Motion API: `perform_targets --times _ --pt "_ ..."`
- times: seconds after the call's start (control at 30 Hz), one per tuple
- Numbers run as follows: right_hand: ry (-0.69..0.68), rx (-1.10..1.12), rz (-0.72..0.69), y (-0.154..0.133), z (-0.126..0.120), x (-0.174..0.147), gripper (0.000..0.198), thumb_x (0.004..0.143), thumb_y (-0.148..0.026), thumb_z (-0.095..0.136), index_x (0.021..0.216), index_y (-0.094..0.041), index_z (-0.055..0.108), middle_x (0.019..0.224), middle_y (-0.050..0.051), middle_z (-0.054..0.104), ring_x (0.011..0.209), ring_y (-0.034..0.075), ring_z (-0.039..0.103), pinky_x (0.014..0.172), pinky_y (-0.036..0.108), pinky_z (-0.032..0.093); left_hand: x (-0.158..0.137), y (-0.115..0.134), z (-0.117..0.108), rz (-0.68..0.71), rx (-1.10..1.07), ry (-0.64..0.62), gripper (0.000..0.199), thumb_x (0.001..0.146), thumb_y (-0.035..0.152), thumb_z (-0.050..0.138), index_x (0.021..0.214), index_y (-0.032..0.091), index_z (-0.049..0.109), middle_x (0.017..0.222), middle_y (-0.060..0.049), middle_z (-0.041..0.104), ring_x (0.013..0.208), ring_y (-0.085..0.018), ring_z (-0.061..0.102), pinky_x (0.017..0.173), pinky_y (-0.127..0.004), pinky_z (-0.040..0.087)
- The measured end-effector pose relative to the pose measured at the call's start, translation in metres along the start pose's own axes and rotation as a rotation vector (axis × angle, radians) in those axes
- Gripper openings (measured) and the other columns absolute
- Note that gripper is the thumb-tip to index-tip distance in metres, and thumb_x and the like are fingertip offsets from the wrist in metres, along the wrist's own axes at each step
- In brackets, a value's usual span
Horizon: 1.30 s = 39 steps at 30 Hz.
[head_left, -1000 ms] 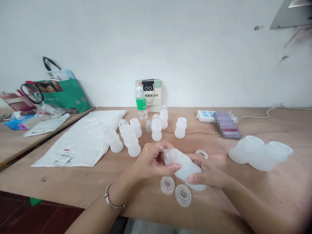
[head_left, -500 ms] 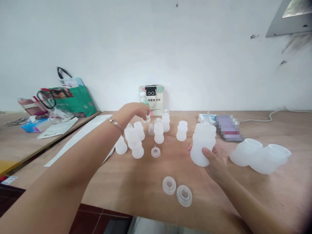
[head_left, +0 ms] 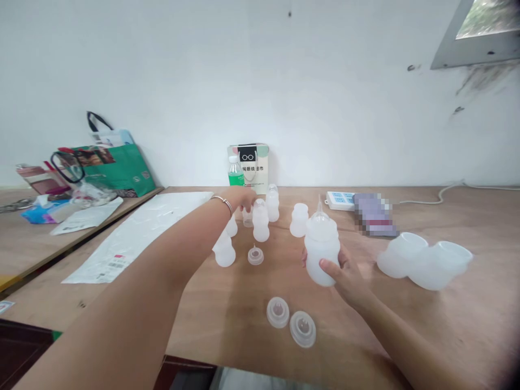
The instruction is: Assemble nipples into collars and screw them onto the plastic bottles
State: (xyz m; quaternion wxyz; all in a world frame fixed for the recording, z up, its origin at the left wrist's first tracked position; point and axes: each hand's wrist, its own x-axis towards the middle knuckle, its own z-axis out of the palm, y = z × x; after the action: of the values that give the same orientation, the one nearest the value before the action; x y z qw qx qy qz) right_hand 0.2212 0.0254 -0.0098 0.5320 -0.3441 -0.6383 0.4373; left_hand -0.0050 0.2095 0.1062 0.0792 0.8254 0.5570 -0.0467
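Observation:
My right hand [head_left: 343,271] is wrapped round a frosted white baby bottle [head_left: 320,252], tilted slightly, with a clear nipple [head_left: 320,214] on its top. My left hand [head_left: 242,199] reaches across the table, fingers bent down and closed at the top of a clear bottle cap [head_left: 247,219] that stands on the wood. Close to that cap are two capped bottles [head_left: 260,223]. More white bottles [head_left: 225,252] stand partly behind my left arm. A nipple with its collar [head_left: 255,255] lies in front, and two more nipple collars [head_left: 278,312] lie nearer me.
An uncapped bottle [head_left: 299,221] stands mid-table; two open bottles [head_left: 441,265] lean at the right. Behind are a purple pixelated packet [head_left: 374,214], a power strip [head_left: 339,201], a water bottle [head_left: 235,176] and a paper bag [head_left: 260,160]. A white mailing bag [head_left: 150,227] lies left.
My left hand has come down from in front of the water bottle to the clear cap. My right hand holds the baby bottle a little lower and nearer. The view has shifted slightly right.

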Motion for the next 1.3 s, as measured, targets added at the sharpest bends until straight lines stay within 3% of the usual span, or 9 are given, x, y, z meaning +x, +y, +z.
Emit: perform_targets --times 0.13,0.17,0.23,0.3,0.47,0.6,0.8,1.0,1.3 --pt "0.005 -0.071 0.023 0.001 0.000 -0.001 0.048 0.074 -0.058 0.062 0.104 -0.021 0.056 0.089 0.008 0.068 0.078 0.023 0.065 0.061 0.033 0.053 -0.037 -0.003 -0.048 -0.071 0.093 -0.011 0.040 0.066 0.026 0.071 0.105 0.019 0.064 0.094 -0.006 0.068 0.084 -0.022 0.061 0.077 -0.035 0.047" --pt "-0.001 -0.090 0.033 0.002 0.000 -0.001 0.049 0.074 -0.057 0.062 0.107 -0.021 0.055 0.092 0.009 0.068 0.081 0.024 0.065 0.062 0.033 0.054 -0.053 -0.002 -0.058 -0.069 0.115 0.049 0.039 0.068 0.030 0.068 0.106 0.021 0.064 0.097 -0.006 0.067 0.086 -0.022 0.060 0.078 -0.034 0.046" --pt "-0.019 -0.131 0.048 0.003 0.000 -0.002 0.050 0.074 -0.054 0.063 0.111 -0.021 0.054 0.098 0.009 0.067 0.084 0.024 0.064 0.066 0.035 0.054 -0.091 0.004 -0.068 -0.047 0.104 0.324 0.033 0.073 0.038 0.061 0.102 0.022 0.065 0.091 -0.004 0.065 0.078 -0.019 0.058 0.071 -0.030 0.044" --pt "-0.038 -0.183 0.044 0.002 0.000 -0.003 0.050 0.074 -0.050 0.064 0.114 -0.022 0.053 0.102 0.009 0.066 0.087 0.024 0.064 0.069 0.035 0.054 -0.130 0.014 -0.061 0.058 -0.064 0.556 0.028 0.080 0.039 0.053 0.098 0.022 0.065 0.076 -0.002 0.060 0.069 -0.015 0.055 0.062 -0.025 0.041" --pt "-0.084 -0.336 -0.042 -0.003 -0.001 -0.002 0.052 0.074 -0.040 0.068 0.120 -0.024 0.051 0.111 0.007 0.064 0.100 0.026 0.061 0.080 0.037 0.053 -0.182 0.046 -0.002 0.421 -0.488 0.742 0.023 0.083 0.036 0.055 0.096 0.018 0.061 0.075 -0.001 0.059 0.061 -0.010 0.048 0.054 -0.021 0.038" --pt "-0.144 -0.440 -0.095 -0.005 -0.004 0.000 0.047 0.075 -0.038 0.068 0.117 -0.024 0.050 0.106 0.005 0.064 0.094 0.023 0.062 0.079 0.035 0.053 -0.176 0.061 0.031 0.523 -0.503 0.731 0.020 0.082 0.032 0.060 0.096 0.018 0.060 0.078 0.000 0.059 0.058 -0.007 0.043 0.052 -0.020 0.036" --pt "-0.236 -0.556 -0.180 -0.006 -0.004 0.002 0.043 0.079 -0.037 0.065 0.117 -0.023 0.047 0.106 0.006 0.063 0.090 0.021 0.062 0.073 0.032 0.052 -0.158 0.065 0.046 0.601 -0.538 0.588 0.019 0.081 0.032 0.062 0.094 0.018 0.062 0.069 0.003 0.056 0.057 -0.007 0.043 0.053 -0.019 0.036" --pt "-0.217 -0.641 -0.204 -0.006 -0.001 -0.002 0.043 0.082 -0.040 0.062 0.117 -0.024 0.044 0.103 0.006 0.062 0.082 0.021 0.062 0.067 0.031 0.051 -0.151 0.066 0.069 0.574 -0.571 0.539 0.028 0.088 0.037 0.054 0.108 0.018 0.057 0.083 0.000 0.061 0.063 -0.008 0.049 0.057 -0.019 0.039" --pt "-0.205 -0.563 -0.180 -0.010 0.009 -0.007 0.040 0.083 -0.037 0.060 0.116 -0.022 0.046 0.098 0.005 0.065 0.077 0.019 0.062 0.065 0.029 0.050 -0.135 0.066 0.104 0.506 -0.831 0.497 0.038 0.090 0.050 0.045 0.110 0.019 0.052 0.075 0.000 0.054 0.059 -0.009 0.045 0.055 -0.021 0.038"
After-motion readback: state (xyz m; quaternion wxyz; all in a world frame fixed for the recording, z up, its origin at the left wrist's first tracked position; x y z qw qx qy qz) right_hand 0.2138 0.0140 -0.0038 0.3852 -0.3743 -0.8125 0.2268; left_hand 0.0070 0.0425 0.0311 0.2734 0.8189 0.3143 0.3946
